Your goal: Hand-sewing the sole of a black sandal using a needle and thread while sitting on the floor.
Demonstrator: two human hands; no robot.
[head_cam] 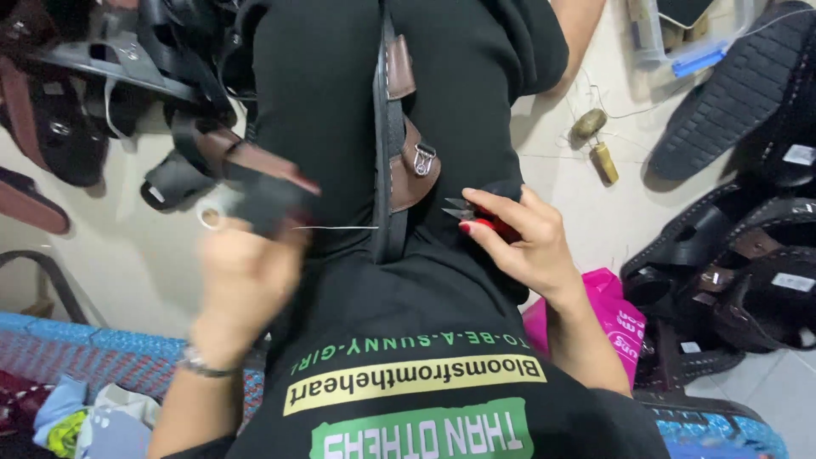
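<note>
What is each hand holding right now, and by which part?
The right hand grips small thread snips by their red handle, blades pointing left. The blurred left hand pulls a thread taut from the sandal; its exact pinch cannot be told.

Black rubber-soled sandals (731, 93) lie piled on the pale tiled floor (595, 204) at right. A bright pink plastic bag (608, 310) sits near them. Two small brass-coloured thread spools (595, 140) rest on the floor.

Pale tiled floor (586, 212) underfoot, evenly lit. Black sandals (731, 263) piled at three o'clock, more at ten. Pink plastic bag (608, 297) at four, blue patterned mat (93, 353) at eight.
</note>
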